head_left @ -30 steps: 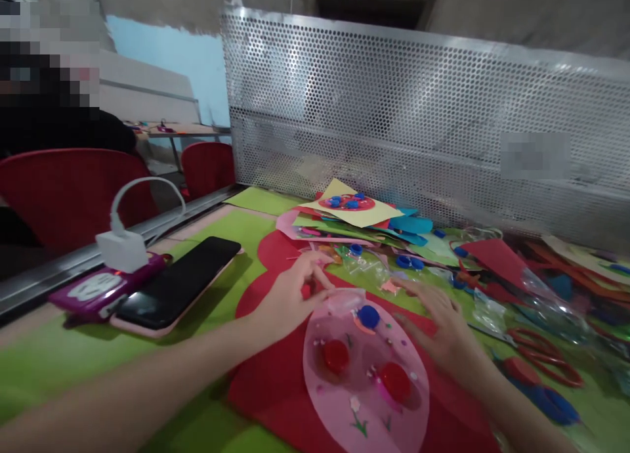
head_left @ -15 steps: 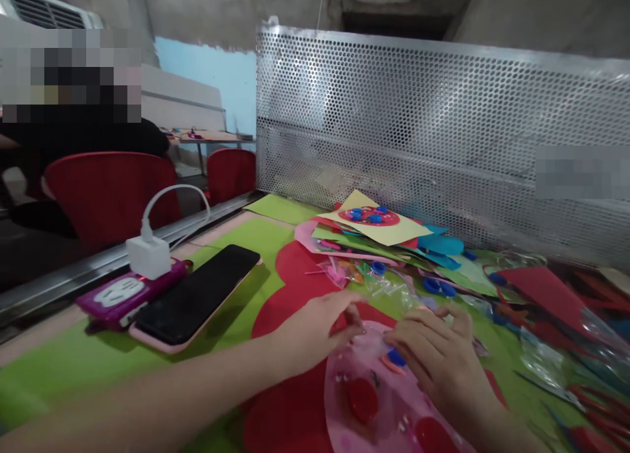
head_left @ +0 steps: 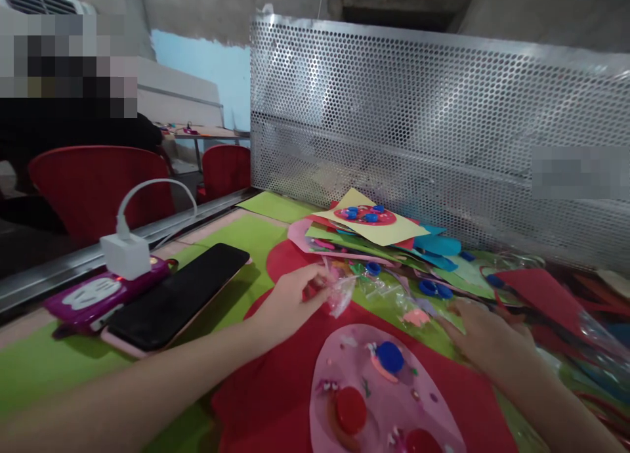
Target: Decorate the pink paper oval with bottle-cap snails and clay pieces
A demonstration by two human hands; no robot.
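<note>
Small clear bag [head_left: 340, 291]: crumpled see-through plastic, glossy, with pinkish bits showing through; the contents are too small to tell. It sits mid-bench, over the far part of the red foam sheet [head_left: 275, 387].

Surroundings, left to right:

1. Purple power strip [head_left: 93, 297], with a white charger [head_left: 125, 256] plugged into its top. At 9 o'clock from the bag, well apart.
2. Black phone [head_left: 177, 295], face up, lying against the strip's right side on the green bench [head_left: 49, 367] cover.
3. Left hand [head_left: 290, 302]: the forearm enters from 8 o'clock, with thumb and fingertips clenched in a pinch on the bag's left edge. The bag sticks out at 3 o'clock from the fingertips.
4. Pink oval [head_left: 384, 407] of foam, lying on the red sheet at 5 o'clock from the bag. It carries a blue cap [head_left: 390, 356] near its far end, a red cap [head_left: 351, 410] lower down and small scattered trimmings.
5. Stack of coloured sheets [head_left: 364, 233], with yellow uppermost, at 12 o'clock from the bag. It lies against the foot of the perforated metal screen [head_left: 443, 125].
6. Right hand [head_left: 485, 338]: released, palm down and fingers spread flat on the bench, grasping nothing. At 3 o'clock from the bag, well apart, just beside loose clear wrappers and red offcuts.
</note>
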